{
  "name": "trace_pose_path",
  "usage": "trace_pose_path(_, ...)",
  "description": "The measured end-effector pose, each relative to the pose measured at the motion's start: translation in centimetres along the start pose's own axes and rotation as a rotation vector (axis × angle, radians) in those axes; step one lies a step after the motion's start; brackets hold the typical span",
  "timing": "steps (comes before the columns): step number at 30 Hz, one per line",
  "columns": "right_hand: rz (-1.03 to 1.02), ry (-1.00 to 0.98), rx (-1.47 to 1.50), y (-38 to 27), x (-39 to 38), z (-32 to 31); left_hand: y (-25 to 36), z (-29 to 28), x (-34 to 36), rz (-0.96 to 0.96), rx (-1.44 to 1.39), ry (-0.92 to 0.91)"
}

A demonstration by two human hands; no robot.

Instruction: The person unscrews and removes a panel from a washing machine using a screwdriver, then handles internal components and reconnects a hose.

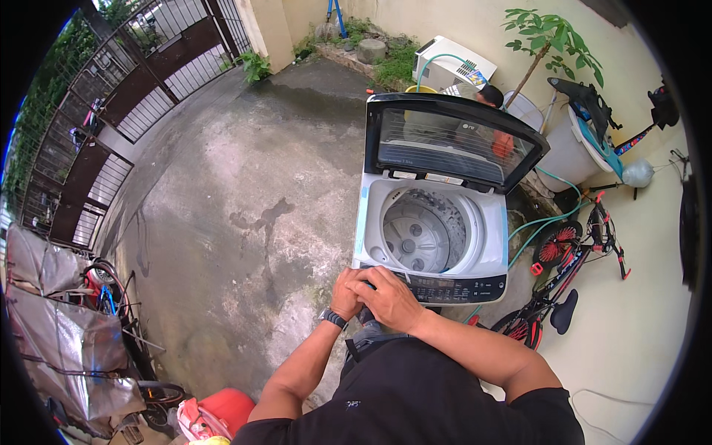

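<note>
A white top-load washing machine (482,226) stands open, its dark glass lid (449,148) raised and its steel drum (424,233) showing. At the front left corner of the control panel (452,289), my left hand (345,293) and my right hand (386,300) are together, fingers curled, with the right partly covering the left. Both touch the machine's front edge; whatever is between the fingers is hidden. A dark wristwatch (334,317) is on my left wrist.
A green hose (519,230) runs beside the machine. Bicycles (534,319) lean at right, near a large tub (571,141) and plant (549,41). A metal gate (141,100) is at upper left; covered items (59,311) and a red object (222,408) sit at lower left.
</note>
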State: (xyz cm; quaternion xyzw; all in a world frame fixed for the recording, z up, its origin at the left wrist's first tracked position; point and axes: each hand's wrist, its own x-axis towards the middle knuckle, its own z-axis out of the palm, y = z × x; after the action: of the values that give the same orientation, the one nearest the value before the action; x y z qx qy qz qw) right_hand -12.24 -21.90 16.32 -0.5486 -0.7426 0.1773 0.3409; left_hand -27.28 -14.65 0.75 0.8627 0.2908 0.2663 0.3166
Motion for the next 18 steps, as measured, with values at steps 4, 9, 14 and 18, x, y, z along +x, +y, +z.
trace_pose_path(4, -0.034, -0.081, 0.178, -0.2, 0.7, -0.1, -1.8, 0.8, -1.7, 0.03, -0.07, 0.019)
trace_pose_path(9, 0.289, 0.071, -0.038, -2.8, 1.3, -1.7, -0.5, 0.8, -0.8, -0.086, -0.1, 0.053)
trace_pose_path(14, 0.088, -0.021, 0.045, -0.6, 1.1, -0.8, 0.0, -0.8, 0.3, -0.085, -0.007, -0.025)
trace_pose_path(18, -0.025, -0.086, 0.249, 0.9, 0.9, -0.7, -0.6, 0.2, -0.4, 0.023, -0.097, 0.035)
